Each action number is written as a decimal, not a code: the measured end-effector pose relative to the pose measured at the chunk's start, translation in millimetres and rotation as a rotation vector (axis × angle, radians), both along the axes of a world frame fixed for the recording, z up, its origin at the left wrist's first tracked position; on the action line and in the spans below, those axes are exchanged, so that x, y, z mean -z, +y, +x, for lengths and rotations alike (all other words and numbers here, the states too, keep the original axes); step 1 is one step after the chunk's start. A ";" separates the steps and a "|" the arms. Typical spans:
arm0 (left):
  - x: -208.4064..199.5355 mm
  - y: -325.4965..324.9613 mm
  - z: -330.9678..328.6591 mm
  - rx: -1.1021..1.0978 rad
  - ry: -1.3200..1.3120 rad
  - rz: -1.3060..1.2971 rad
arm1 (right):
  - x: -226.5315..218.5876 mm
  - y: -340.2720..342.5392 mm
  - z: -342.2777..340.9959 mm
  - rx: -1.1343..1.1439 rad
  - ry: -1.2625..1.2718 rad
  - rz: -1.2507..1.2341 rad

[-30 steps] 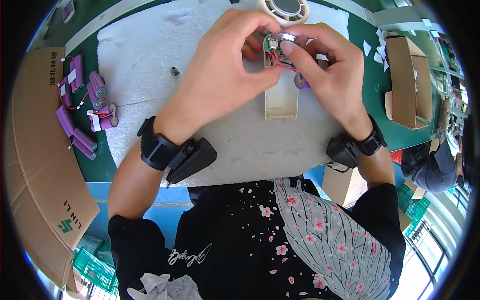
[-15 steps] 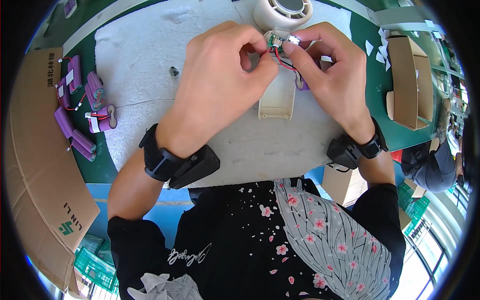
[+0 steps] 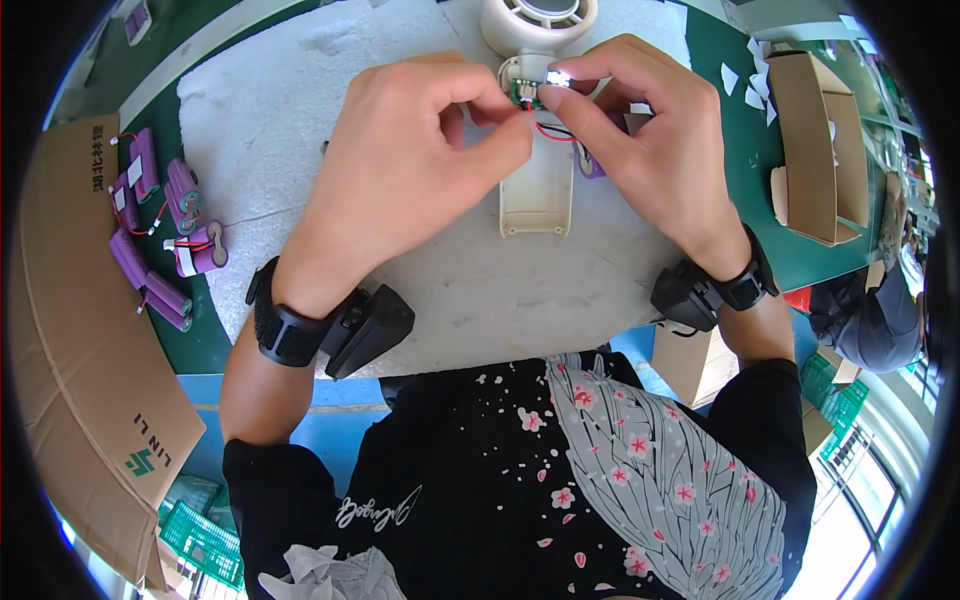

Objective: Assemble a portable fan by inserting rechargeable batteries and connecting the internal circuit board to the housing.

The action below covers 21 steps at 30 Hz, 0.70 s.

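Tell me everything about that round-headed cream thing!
The cream casing looks plastic. Its round, slotted head, cut off at the picture's top, meets a long, open shell over the pale mat. A green circuit board shows at the shell's upper end. The left hand partly hides the shell; contact is unclear.

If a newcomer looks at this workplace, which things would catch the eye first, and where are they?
The eye would probably fall first on the small lit part, shining white at the thumb and finger of the right hand, beside a green circuit board. Next might come the purple batteries, grouped at the left on the green table, and the round cream fan head at the top, beyond the hands.
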State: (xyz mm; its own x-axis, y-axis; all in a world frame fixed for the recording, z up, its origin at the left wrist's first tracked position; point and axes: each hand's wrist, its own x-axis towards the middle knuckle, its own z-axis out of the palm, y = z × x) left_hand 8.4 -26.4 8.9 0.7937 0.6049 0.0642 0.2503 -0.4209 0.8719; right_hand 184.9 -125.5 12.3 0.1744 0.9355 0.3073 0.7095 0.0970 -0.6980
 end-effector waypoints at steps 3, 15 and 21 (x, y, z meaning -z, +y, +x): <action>-1.2 0.5 0.5 -0.023 0.028 -0.151 | -5.2 -0.1 0.3 -0.007 -0.020 -0.031; 0.7 -4.4 9.3 -0.048 -0.095 -0.319 | -5.8 1.4 0.7 -0.078 -0.013 -0.065; 5.3 -2.3 10.6 -0.052 -0.116 -0.305 | -5.9 3.0 -0.8 -0.048 -0.127 0.034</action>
